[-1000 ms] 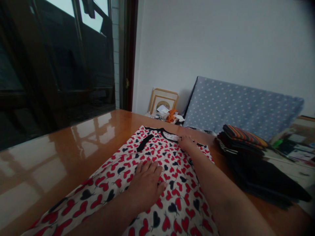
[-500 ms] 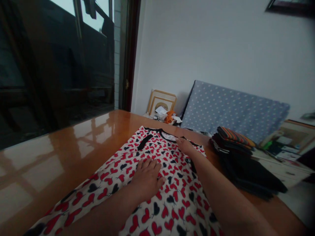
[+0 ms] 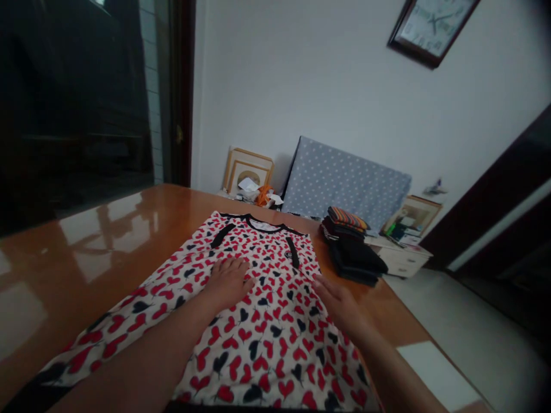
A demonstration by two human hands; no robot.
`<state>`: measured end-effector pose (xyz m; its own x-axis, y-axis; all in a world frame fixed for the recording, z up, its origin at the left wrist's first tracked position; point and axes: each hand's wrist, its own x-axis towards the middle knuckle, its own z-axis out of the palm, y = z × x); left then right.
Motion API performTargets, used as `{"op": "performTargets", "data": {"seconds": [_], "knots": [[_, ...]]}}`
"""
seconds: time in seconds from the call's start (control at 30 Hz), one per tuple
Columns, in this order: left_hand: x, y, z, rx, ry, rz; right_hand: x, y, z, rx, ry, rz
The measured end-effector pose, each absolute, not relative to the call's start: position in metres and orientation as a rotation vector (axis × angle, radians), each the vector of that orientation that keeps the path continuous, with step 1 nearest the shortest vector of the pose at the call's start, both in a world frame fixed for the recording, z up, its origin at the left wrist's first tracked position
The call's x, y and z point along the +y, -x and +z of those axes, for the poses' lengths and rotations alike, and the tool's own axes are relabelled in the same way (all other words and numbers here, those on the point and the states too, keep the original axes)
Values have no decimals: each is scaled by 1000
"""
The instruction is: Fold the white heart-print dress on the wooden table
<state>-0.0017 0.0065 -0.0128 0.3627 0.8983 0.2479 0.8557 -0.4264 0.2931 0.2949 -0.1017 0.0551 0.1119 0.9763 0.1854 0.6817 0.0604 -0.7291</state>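
hands [image 3: 275,289] flat on dress [image 3: 258,327] (spread)

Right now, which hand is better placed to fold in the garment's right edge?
Probably the right hand: it lies flat by the heart-print garment's right edge, beside the folded stack. The left hand presses mid-cloth.

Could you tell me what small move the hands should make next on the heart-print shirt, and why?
Probably fold the right side inward. The shirt lies flat, front up, on the table; the left hand rests flat on its middle as an anchor, and the right hand lies open at its right edge, gripping nothing.
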Motion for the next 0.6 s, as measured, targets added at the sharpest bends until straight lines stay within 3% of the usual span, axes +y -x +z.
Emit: {"op": "performTargets", "data": {"seconds": [0.23,0.47,0.6], "knots": [[4,1,-5,1604,-2485,523,-204,-199,54,-1998,1736,555],[-4,3,2,1589,-2468,510,-231,-132,62,-2521,1328,775],[-5,6,4,1551,-2426,560,-236,-127,49,-2605,1308,746]]}}
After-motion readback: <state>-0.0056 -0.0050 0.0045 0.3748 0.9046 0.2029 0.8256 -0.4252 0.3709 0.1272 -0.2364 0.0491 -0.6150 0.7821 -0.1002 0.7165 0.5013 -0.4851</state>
